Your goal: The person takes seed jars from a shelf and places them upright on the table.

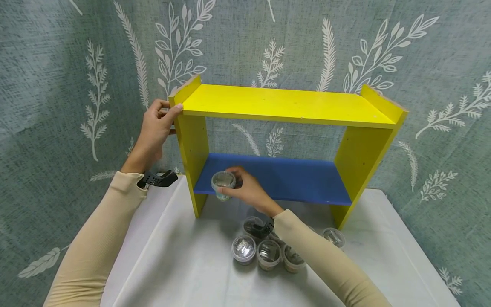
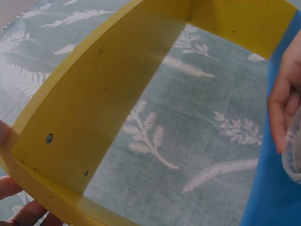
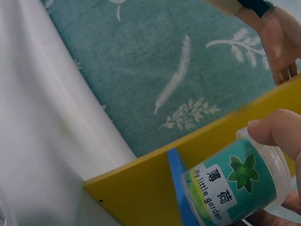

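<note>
My left hand grips the upper left corner of a yellow shelf unit, thumb on its front edge and fingers round the outer side. In my right hand is a small lidded plastic tub, held near the left end of the blue lower shelf, at its front edge. The right wrist view shows the tub's green label, printed with a leaf and "My little garden", with my thumb at the lid end. In the left wrist view, part of my right hand shows beside the blue board.
Several similar lidded tubs stand grouped on the white-covered table before the unit, partly hidden by my right forearm. Another tub stands farther right. Behind the unit hangs a green leaf-patterned cloth.
</note>
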`<state>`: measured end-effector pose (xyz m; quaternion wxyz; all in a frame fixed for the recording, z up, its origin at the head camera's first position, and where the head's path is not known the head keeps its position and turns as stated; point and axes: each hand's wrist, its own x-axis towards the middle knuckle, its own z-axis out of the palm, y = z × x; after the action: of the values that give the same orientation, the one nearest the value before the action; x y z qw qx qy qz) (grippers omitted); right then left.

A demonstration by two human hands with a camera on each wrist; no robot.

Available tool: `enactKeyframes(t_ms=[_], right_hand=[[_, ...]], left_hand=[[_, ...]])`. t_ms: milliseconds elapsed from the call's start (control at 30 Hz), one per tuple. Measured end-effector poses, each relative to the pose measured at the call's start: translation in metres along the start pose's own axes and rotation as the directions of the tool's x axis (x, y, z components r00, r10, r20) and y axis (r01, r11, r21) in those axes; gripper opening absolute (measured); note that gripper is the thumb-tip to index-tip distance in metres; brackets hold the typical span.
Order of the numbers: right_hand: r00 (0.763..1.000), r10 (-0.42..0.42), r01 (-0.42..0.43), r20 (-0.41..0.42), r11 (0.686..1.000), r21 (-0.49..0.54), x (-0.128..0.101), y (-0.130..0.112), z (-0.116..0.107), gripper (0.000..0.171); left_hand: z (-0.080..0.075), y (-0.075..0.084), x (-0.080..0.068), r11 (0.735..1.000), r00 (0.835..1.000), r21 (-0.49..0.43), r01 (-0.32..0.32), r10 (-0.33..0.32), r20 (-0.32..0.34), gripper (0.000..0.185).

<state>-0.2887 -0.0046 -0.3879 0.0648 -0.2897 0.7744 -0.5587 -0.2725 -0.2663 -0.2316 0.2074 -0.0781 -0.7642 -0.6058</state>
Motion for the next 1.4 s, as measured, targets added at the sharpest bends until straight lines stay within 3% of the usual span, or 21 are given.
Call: enactKeyframes(t_ms=[800,1400], right_hand=[[0.997,0.009,-0.01,0.082,1.0,0.014,-0.022,-0.003,0.01,0.063],[0.989,0.006,0.001,0.15,0.999,-0.046,-0.034,0.002,0.023,0.064]], left_hand=[[0.001,-0.001,0.001,1.0,1.0,-0.003,-0.01,0.01,0.006,0.039],[0.0,0.001,-0.001,1.0,1.0,0.008,-0.009,0.008,0.01,0.041]])
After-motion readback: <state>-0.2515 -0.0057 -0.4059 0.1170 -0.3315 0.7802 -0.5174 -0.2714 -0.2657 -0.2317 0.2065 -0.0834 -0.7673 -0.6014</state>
